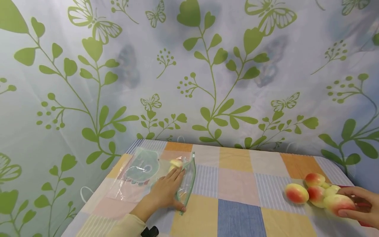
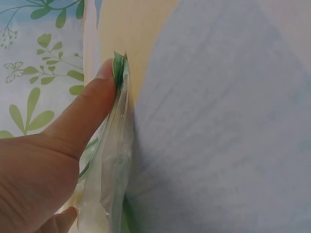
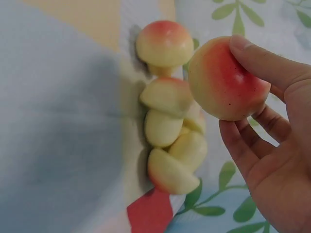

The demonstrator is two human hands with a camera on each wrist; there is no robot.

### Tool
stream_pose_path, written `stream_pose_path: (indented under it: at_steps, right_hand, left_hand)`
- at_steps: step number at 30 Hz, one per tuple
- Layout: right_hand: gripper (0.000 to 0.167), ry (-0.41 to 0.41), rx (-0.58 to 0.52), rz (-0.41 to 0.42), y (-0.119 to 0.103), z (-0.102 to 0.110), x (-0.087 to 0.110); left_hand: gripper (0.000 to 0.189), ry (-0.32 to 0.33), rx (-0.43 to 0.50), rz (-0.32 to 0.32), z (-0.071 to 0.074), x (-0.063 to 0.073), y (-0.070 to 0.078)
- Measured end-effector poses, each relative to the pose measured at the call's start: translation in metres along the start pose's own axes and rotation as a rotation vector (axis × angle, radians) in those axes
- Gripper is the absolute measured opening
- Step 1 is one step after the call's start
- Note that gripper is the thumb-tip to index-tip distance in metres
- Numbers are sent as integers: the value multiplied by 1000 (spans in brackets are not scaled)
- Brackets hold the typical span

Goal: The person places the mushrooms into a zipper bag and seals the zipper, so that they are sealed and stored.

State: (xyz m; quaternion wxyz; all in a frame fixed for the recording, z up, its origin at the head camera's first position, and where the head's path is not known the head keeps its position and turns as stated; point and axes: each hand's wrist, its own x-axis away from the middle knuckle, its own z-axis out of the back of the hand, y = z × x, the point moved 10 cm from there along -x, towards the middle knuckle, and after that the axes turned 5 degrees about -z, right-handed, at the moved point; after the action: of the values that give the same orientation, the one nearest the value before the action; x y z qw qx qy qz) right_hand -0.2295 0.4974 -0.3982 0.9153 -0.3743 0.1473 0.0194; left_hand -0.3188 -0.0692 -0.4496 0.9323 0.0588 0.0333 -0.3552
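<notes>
My left hand [image 1: 168, 189] lies across a clear plastic zip bag [image 1: 118, 187] with a green-edged mouth and a cartoon print. Its fingers reach forward, and the thumb presses the green edge [image 2: 118, 73] in the left wrist view. One pale yellow piece [image 1: 176, 162] shows at the bag, by the fingertips. My right hand [image 1: 362, 204] holds a red-and-yellow toy mushroom [image 3: 228, 80] between thumb and fingers; its rounded cap faces the right wrist camera. Beside it, several similar toy mushrooms [image 3: 165, 46] lie in a group on the table.
A patchwork cloth [image 1: 237, 194] covers the table. Under and beside the mushrooms lies something red [image 3: 151, 211], mostly hidden. Behind the table hangs a curtain [image 1: 189, 82] with green leaves and butterflies. A white loop [image 1: 86, 194] hangs at the left edge.
</notes>
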Motion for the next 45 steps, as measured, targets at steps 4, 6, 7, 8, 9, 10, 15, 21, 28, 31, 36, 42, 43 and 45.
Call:
stream_pose_path:
  at_steps: [4, 6, 7, 8, 9, 10, 15, 21, 28, 31, 36, 42, 43, 45]
  right_hand:
    - [62, -11, -97, 89, -28, -3, -7]
    - [65, -31, -100, 105, -38, -6, -12]
    - [63, -45, -88, 89, -41, -9, -14]
    - [59, -56, -78, 90, -45, -12, -15]
    - [53, -73, -60, 82, -48, -15, -16]
    - [47, -88, -40, 78, -51, -19, -17]
    - [41, -174, 64, 49, -65, -41, -26]
    - [39, -231, 47, 141, -94, -62, -36]
    - [47, -259, 4, 233, -125, -83, -47]
    - [46, -293, -33, 265, -134, -94, -51]
    - [45, -303, -51, 314, -143, -108, -55]
    - [44, -292, -79, 398, -159, -118, -55]
    - [44, -293, -80, 402, -162, -120, -55]
    - [43, -300, -90, 407, -166, -124, -56]
  left_hand:
    - [139, 14, -1, -9, 3, -3, 2]
    - [139, 23, 2, -9, 5, -4, 2]
    - [139, 24, 3, -9, 5, -4, 2]
    - [139, 23, 5, -9, 5, -4, 2]
    - [139, 21, 7, -9, 5, -4, 1]
    - [139, 15, 7, -7, 4, -4, 1]
    - [139, -11, 13, -5, 0, -3, 1]
    - [138, -8, 6, -10, 2, -2, 2]
    - [138, -7, 2, -2, 3, -2, 1]
    - [138, -7, 5, 0, 3, -1, 1]
    - [138, -6, 9, -2, 2, -1, 1]
    - [138, -9, 6, 3, 2, -1, 1]
    - [139, -7, 7, 2, 2, -1, 1]
    - [139, 0, 5, 0, 2, -1, 1]
